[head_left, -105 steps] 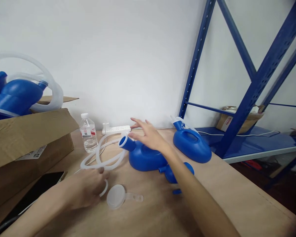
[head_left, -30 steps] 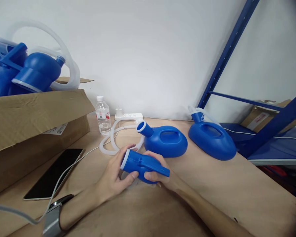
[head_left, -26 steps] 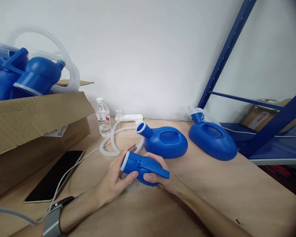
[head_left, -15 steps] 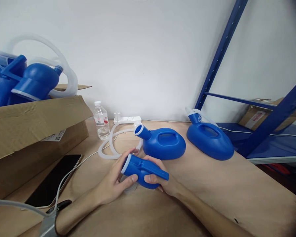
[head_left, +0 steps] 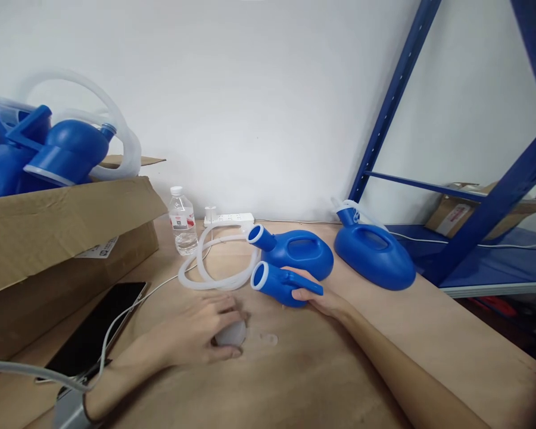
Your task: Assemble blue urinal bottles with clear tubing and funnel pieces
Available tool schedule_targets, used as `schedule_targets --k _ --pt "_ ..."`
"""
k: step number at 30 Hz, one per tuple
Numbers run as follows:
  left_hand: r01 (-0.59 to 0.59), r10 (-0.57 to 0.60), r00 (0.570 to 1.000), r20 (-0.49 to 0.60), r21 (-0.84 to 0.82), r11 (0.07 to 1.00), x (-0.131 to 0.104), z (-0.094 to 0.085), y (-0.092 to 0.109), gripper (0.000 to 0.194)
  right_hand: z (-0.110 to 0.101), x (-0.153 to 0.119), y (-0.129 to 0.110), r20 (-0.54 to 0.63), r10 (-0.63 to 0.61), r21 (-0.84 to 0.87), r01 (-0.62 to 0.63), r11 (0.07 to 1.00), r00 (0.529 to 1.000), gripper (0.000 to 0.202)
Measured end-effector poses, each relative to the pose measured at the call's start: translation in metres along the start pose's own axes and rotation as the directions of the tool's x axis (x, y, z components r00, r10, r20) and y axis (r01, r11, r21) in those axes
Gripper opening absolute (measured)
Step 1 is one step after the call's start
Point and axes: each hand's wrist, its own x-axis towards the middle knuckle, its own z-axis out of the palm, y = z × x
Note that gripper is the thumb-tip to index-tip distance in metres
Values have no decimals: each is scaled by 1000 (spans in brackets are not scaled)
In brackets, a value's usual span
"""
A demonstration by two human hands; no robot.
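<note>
Blue handled funnel [head_left: 282, 287] in one hand, translucent cap [head_left: 231, 335] at the other

The left hand [head_left: 196, 333] has come off the funnel and moved down to the cap, so the right hand [head_left: 324, 301] alone now bears the funnel. The two pieces are apart, each with its own hand, and the funnel's mouth is uncovered.

The funnel is above the middle of the wooden tabletop [head_left: 272, 390], in front of the nearer blue jug [head_left: 315, 263]. Its wide, white-rimmed mouth faces left and its flat handle points right. The right thumb presses against the body beneath the handle while the fingers wrap behind; they are partly hidden, so their exact spacing cannot be told.

The left fingers are bent and close together over the far side of the cap, with the thumb stretched along the near side. Whether they pinch the rim or only touch it cannot be told. The cap's clear strap [head_left: 268, 339] reaches out to the right, low against the wood.

Coiled translucent tubing [head_left: 214, 283] lies beyond the left hand, with a water bottle [head_left: 183, 223] and a power strip [head_left: 234, 219] farther back. The farther blue jug [head_left: 393, 269] sits to the right, and a black phone [head_left: 92, 330] lies beside the cardboard box [head_left: 116, 205].
</note>
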Motion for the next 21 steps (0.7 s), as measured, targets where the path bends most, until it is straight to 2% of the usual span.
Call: schedule_targets --k 3,4,6,8,9,10,12,14,16,21 --pt "102 -119 976 -180 -101 990 3 -4 -2 47 1 3 10 19 41 128 -43 991 999 66" --pt "155 -189 945 -266 -143 978 3 -4 -4 46 2 5 11 20 44 141 -47 989 999 64" --pt "235 -327 847 -420 -257 937 4 -1 -6 46 5 6 12 11 52 149 -53 987 999 62" --pt "229 -420 746 -518 -392 891 4 5 -8 49 11 6 11 24 65 151 -68 986 998 64" --pt "204 -442 715 -541 -444 873 4 9 -8 52 15 6 12 38 72 152 -77 985 997 64" --pt "179 -451 704 -549 -478 860 4 14 -7 54 20 5 12 54 81 152 -88 984 995 64" --pt "143 -425 731 -533 -489 860 3 23 -2 55 33 3 14 76 103 153 -114 982 992 63" --pt "114 -352 797 -492 -449 886 1 31 5 54 48 1 16 77 133 160 -144 977 988 65" --pt "111 -312 830 -462 -412 904 -1 37 11 56 62 -1 17 67 154 173 -163 971 986 69" --pt "191 -369 836 -405 -417 889 -4 42 14 66 78 -7 11 123 143 181 -164 970 982 81"
